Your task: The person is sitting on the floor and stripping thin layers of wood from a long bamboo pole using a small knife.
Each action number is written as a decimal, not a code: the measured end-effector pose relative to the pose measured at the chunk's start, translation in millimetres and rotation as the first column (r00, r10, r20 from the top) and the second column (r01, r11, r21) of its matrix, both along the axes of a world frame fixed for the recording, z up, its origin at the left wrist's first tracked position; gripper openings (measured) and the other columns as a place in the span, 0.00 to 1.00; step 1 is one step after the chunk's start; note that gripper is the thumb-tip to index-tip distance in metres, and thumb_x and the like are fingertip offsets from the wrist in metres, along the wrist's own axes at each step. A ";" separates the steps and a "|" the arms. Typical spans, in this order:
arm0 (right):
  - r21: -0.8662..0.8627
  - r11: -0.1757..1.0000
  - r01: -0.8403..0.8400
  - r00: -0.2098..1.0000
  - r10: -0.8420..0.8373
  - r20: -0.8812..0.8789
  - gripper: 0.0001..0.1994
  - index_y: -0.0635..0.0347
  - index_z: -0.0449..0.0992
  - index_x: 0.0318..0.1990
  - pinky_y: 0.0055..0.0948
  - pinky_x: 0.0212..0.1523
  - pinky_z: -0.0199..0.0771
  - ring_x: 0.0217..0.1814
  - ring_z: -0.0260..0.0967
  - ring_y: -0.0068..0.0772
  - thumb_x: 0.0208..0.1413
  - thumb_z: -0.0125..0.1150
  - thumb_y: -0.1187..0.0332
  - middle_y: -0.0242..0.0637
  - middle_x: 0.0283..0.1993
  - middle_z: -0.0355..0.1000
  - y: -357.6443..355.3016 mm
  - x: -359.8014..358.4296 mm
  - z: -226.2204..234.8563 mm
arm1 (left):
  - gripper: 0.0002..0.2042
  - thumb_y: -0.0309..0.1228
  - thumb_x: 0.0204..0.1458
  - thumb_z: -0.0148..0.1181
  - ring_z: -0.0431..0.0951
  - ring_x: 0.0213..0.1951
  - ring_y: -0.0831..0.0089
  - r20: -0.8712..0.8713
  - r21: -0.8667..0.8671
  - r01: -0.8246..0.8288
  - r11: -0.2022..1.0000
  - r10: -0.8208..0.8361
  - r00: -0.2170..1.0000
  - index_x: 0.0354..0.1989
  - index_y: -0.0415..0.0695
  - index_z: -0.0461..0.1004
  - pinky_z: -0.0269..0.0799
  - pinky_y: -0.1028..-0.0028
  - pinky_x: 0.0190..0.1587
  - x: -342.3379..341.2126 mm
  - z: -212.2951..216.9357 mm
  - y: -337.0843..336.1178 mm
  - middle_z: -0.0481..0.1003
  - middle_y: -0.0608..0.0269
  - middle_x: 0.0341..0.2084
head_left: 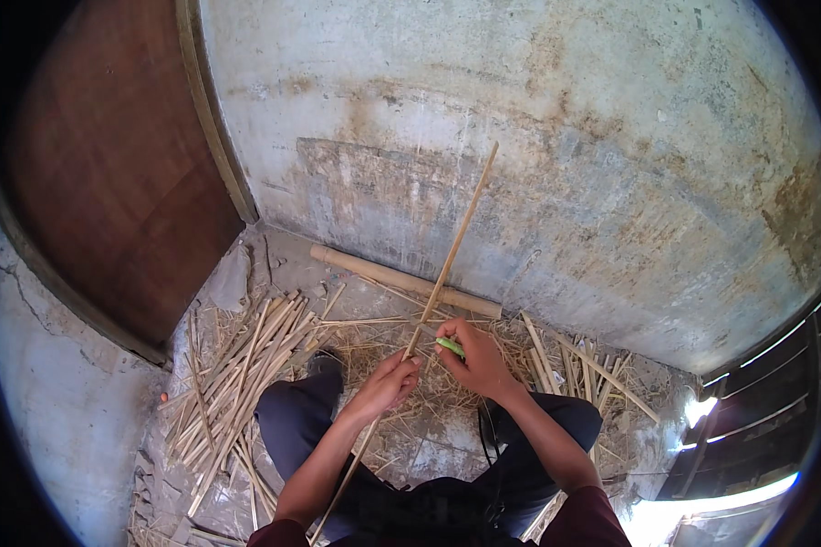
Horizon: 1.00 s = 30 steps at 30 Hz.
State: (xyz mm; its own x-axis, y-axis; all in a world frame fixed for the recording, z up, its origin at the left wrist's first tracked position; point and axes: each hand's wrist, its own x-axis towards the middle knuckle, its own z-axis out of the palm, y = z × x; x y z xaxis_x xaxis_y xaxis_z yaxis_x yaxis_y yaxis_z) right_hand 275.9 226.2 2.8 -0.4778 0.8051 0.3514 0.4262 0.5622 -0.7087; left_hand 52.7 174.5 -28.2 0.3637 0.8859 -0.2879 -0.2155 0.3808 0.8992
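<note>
A long, thin bamboo strip (465, 223) runs slantwise from my lap up toward the wall. My left hand (388, 387) is closed around its lower part. My right hand (476, 361) grips a small tool with a bright green handle (450, 346), which looks like a knife. Its tip end meets the strip just above my left hand. The blade is too small to make out clearly.
A pile of split bamboo strips (237, 374) lies to the left, with more strips (602, 374) on the right. A thick bamboo pole (401, 279) rests along the stained wall (538, 118). Shavings (401, 424) litter the floor. At the left stands a brown door (119, 155).
</note>
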 end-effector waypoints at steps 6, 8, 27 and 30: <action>-0.064 0.998 0.029 0.998 -0.032 -0.051 0.14 0.58 0.70 0.54 0.38 0.40 0.76 0.41 0.80 0.41 0.67 0.66 0.67 0.44 0.45 0.79 2.3 -0.1 -4.4 | 0.10 0.37 0.71 0.44 0.58 0.18 0.84 0.077 -0.056 0.034 0.998 -0.029 0.997 0.49 0.45 0.67 0.50 0.77 0.17 -6.8 5.8 -2.8 0.63 0.73 0.26; -0.092 0.994 0.050 0.997 -0.054 -0.047 0.13 0.58 0.70 0.54 0.38 0.40 0.76 0.41 0.80 0.41 0.67 0.66 0.67 0.44 0.45 0.79 5.5 -0.1 -1.3 | 0.10 0.37 0.71 0.44 0.58 0.18 0.84 0.066 -0.051 0.009 0.999 -0.006 0.998 0.49 0.45 0.67 0.50 0.77 0.17 -7.8 3.4 -3.9 0.64 0.72 0.27; -0.105 0.994 -0.040 0.998 0.036 -0.044 0.12 0.59 0.75 0.51 0.38 0.51 0.79 0.48 0.80 0.41 0.64 0.69 0.67 0.43 0.45 0.79 -2.1 2.2 10.2 | 0.14 0.31 0.73 0.50 0.62 0.16 0.82 0.048 -0.048 -0.064 0.997 0.067 0.997 0.64 0.48 0.66 0.58 0.77 0.18 -5.3 24.4 -11.2 0.67 0.69 0.25; -0.205 0.979 -0.020 1.000 0.022 0.009 0.12 0.58 0.76 0.51 0.38 0.50 0.79 0.49 0.80 0.41 0.64 0.69 0.66 0.41 0.46 0.79 -6.3 -0.2 12.9 | 0.14 0.31 0.72 0.47 0.61 0.15 0.80 0.079 0.001 -0.026 1.000 0.026 0.997 0.63 0.47 0.67 0.56 0.77 0.18 -12.2 14.0 -7.7 0.67 0.67 0.25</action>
State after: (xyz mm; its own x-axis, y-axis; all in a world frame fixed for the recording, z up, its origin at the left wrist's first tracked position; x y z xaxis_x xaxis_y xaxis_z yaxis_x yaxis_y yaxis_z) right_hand 275.7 220.0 15.7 -0.4984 0.8492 0.1745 0.4242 0.4144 -0.8052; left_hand 40.6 166.8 -14.2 0.3625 0.8958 -0.2573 -0.2959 0.3724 0.8797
